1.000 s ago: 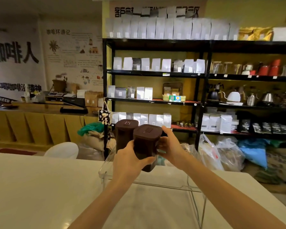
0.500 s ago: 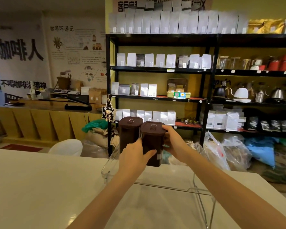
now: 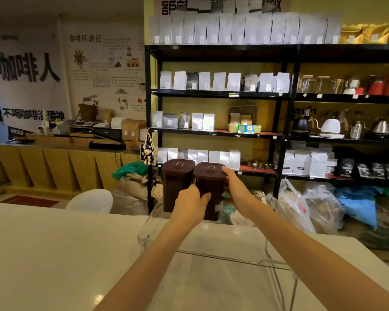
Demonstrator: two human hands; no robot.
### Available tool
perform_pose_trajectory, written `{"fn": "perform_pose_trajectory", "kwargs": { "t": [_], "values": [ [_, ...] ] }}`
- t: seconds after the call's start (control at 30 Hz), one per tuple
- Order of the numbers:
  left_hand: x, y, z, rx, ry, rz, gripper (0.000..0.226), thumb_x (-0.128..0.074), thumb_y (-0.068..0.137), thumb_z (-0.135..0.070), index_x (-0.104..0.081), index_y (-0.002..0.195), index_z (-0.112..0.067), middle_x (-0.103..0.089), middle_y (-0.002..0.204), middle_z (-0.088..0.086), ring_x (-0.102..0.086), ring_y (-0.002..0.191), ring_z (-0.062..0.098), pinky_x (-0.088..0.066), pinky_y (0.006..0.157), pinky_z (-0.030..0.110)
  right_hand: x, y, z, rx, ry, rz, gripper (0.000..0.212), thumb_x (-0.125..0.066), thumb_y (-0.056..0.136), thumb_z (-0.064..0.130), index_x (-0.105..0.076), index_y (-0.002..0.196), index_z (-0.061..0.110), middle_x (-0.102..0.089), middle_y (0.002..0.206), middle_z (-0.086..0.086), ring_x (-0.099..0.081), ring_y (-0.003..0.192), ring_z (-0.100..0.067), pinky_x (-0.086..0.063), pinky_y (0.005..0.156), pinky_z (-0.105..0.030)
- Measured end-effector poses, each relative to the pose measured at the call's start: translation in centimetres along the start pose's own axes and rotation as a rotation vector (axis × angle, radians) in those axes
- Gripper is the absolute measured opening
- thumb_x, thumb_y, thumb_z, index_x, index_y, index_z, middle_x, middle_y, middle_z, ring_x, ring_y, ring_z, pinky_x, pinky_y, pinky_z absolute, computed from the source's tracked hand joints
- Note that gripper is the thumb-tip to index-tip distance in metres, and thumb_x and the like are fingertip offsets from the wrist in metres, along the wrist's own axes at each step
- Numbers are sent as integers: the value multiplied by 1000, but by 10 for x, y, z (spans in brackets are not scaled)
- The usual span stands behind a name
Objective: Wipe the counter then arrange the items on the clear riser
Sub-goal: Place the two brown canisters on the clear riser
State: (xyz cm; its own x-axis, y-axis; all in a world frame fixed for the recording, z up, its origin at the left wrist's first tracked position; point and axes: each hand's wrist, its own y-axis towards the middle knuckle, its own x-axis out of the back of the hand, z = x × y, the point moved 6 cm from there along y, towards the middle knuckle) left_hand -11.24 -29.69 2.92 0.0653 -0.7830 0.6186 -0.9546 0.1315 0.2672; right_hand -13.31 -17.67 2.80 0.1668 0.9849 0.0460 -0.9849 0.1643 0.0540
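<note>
Both hands, the left hand (image 3: 190, 204) and right hand (image 3: 236, 189), clasped the upright right canister (image 3: 209, 191), touching the left canister (image 3: 176, 185) on the riser (image 3: 276, 204).

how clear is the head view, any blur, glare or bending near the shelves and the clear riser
Head view: the top row of white bags is smeared with motion blur, and the shelving bows from the wide-angle lens. The clear riser shows mainly by its bright edges, the white counter carries soft glare, and both hands and the dark canister look fairly sharp.
</note>
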Motion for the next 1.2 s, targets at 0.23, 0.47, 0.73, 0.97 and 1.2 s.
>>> {"fn": "perform_pose_trajectory", "kwargs": {
  "t": [0.23, 0.47, 0.73, 0.97, 1.2],
  "values": [
    [-1, 4, 1, 16, -13, -10, 34, -46, 93, -27, -49, 118, -5, -61, 118, 16, -61, 102, 29, -48, 81, 34, 0, 2, 6, -13, -46, -16, 37, -24, 96, 41, -50, 114, 21, -57, 117, -9, -48, 117, -24, -30, 107, -38],
    [-1, 5, -1, 3, 14, -13, 33, -46, 93, -27, -49, 118, -5, -62, 116, 16, -62, 101, 29, -48, 79, 32, 6, 4, 6, -81, -109, -28, 51, -29, 94, 45, -44, 131, 14, -52, 136, -13, -47, 124, -27, -31, 111, -43],
    [6, 2, -8, -64, 275, -104, 32, -47, 92, -28, -53, 103, 1, -64, 107, 21, -62, 96, 36, -49, 77, 39, 22, -25, 23, 62, -537, -22, 51, -28, 96, 41, -53, 117, 2, -58, 123, -18, -52, 115, -34, -40, 101, -42],
    [11, -10, -11, -143, 310, -175, 32, -47, 92, -33, -54, 96, -2, -66, 99, 19, -64, 89, 34, -50, 71, 38, 57, -101, 32, 281, -898, 53, 36, -50, 91, 26, -51, 126, 15, -55, 132, -5, -52, 118, -19, -42, 92, -26],
    [10, -67, -37, -311, 503, -270, 41, -49, 89, -37, -51, 118, -7, -63, 109, 14, -60, 98, 31, -52, 73, 41, 92, -188, 9, 512, -1188, 18, 38, -49, 91, 32, -47, 128, 23, -48, 135, 7, -34, 128, -6, -19, 99, -11]
  ]
}}
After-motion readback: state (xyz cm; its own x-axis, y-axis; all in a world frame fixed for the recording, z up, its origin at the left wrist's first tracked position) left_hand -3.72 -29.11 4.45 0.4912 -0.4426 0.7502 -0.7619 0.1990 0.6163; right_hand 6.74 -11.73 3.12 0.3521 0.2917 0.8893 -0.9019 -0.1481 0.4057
